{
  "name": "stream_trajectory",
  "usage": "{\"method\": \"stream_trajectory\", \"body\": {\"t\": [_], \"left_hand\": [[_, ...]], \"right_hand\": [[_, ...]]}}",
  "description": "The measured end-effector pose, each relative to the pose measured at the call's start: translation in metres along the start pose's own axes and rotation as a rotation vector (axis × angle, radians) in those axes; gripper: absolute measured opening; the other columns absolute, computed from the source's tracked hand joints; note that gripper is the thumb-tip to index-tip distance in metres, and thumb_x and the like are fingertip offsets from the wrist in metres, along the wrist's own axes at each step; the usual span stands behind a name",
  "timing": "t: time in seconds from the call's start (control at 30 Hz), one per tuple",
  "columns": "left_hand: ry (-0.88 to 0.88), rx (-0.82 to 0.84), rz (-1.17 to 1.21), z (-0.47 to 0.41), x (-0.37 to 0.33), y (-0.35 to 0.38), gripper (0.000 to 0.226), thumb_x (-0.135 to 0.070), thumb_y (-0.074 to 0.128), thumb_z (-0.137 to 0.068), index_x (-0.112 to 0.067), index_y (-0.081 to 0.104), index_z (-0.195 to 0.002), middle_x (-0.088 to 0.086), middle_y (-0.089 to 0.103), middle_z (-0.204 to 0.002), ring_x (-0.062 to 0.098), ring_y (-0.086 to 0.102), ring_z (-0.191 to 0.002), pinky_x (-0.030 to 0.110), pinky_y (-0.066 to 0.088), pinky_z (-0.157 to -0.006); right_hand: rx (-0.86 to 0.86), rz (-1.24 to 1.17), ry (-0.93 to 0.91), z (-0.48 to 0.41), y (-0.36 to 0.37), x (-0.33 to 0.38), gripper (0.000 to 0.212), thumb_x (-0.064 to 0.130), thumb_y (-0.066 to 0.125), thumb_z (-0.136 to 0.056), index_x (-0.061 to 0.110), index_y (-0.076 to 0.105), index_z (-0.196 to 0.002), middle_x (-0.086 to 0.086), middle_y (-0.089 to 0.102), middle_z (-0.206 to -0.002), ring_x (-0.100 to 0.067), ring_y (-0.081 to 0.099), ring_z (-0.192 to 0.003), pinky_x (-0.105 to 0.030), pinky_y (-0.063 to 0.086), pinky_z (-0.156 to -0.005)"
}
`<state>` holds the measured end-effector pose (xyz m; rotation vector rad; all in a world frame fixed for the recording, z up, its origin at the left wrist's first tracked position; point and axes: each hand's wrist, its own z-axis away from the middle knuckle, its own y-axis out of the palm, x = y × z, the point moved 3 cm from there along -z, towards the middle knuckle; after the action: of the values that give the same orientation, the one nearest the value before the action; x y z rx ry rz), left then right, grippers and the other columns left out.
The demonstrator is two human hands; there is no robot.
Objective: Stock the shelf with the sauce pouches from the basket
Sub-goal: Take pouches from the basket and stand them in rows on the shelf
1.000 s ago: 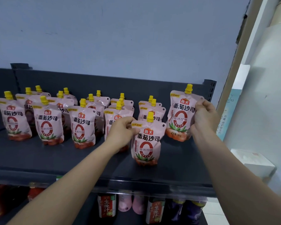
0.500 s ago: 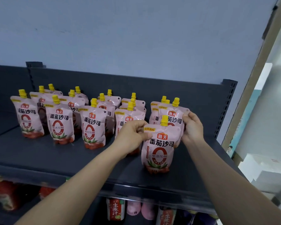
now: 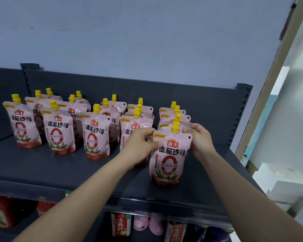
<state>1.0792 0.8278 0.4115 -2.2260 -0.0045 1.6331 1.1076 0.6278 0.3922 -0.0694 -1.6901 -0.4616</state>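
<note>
The left hand (image 3: 140, 144) is pinching the upper left corner of the front pouch (image 3: 168, 159), standing near the shelf's (image 3: 42, 168) front right edge; the right hand (image 3: 199, 137) is gripping the top of the rear pouch (image 3: 164, 126). Both should be sitting upright, labels forward, before fingers are releasing

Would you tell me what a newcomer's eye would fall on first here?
Rows of pink plastic sauce pouches with yellow caps stand on the dark grey metal shelf. At front right, the left hand pinches the foremost pouch at its corner, while the right hand holds another pouch behind it.
</note>
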Motion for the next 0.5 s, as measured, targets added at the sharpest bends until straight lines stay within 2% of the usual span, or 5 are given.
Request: {"method": "stream_trajectory", "body": {"t": [0.07, 0.1, 0.27, 0.37, 0.5], "left_hand": [[-0.002, -0.014, -0.008, 0.0, -0.0017, 0.0027, 0.018, -0.003, 0.069, -0.083, -0.02, 0.068, -0.086, 0.021, 0.07, -0.085, 0.023, 0.063, -0.072, 0.043, 0.056, -0.076], [-0.006, -0.03, -0.003, -0.0003, -0.0019, 0.0035, 0.018, -0.002, 0.069, -0.083, -0.02, 0.068, -0.084, 0.023, 0.07, -0.088, 0.026, 0.064, -0.074, 0.043, 0.056, -0.077], [-0.023, -0.064, 0.045, 0.0002, 0.0, 0.0053, 0.021, 0.0, 0.067, -0.084, -0.021, 0.067, -0.083, 0.005, 0.071, -0.079, 0.017, 0.067, -0.073, 0.029, 0.055, -0.063], [-0.024, -0.058, 0.061, 0.002, 0.0002, 0.0069, 0.022, 0.0, 0.067, -0.084, -0.022, 0.066, -0.082, 0.002, 0.071, -0.078, 0.02, 0.068, -0.077, 0.035, 0.059, -0.072], [-0.02, -0.036, 0.08, 0.0025, 0.0008, 0.0074, 0.02, 0.0, 0.066, -0.085, -0.02, 0.065, -0.084, 0.013, 0.072, -0.093, 0.025, 0.069, -0.09, 0.04, 0.058, -0.081]], "right_hand": [[-0.032, -0.022, -0.016, 0.0005, -0.0001, -0.0003, 0.011, -0.001, 0.06, -0.09, 0.009, 0.06, -0.086, -0.006, 0.071, -0.085, -0.016, 0.069, -0.071, -0.029, 0.057, -0.06], [-0.057, -0.042, -0.023, 0.0009, -0.0002, -0.0013, 0.01, -0.001, 0.06, -0.09, 0.008, 0.06, -0.087, -0.006, 0.071, -0.085, -0.015, 0.069, -0.071, -0.029, 0.057, -0.059], [-0.129, -0.096, -0.054, 0.0056, 0.0045, -0.0053, 0.01, 0.001, 0.06, -0.091, 0.011, 0.06, -0.086, -0.004, 0.07, -0.084, -0.011, 0.068, -0.067, -0.025, 0.055, -0.054], [-0.125, -0.084, -0.052, 0.0072, 0.0063, -0.0059, 0.008, 0.005, 0.06, -0.092, 0.011, 0.059, -0.087, -0.006, 0.071, -0.086, -0.015, 0.069, -0.071, -0.026, 0.055, -0.054], [-0.095, 0.042, -0.073, 0.0069, 0.0027, -0.0015, 0.005, 0.006, 0.063, -0.091, 0.011, 0.061, -0.089, -0.007, 0.072, -0.089, -0.014, 0.07, -0.07, -0.025, 0.054, -0.053]]}}
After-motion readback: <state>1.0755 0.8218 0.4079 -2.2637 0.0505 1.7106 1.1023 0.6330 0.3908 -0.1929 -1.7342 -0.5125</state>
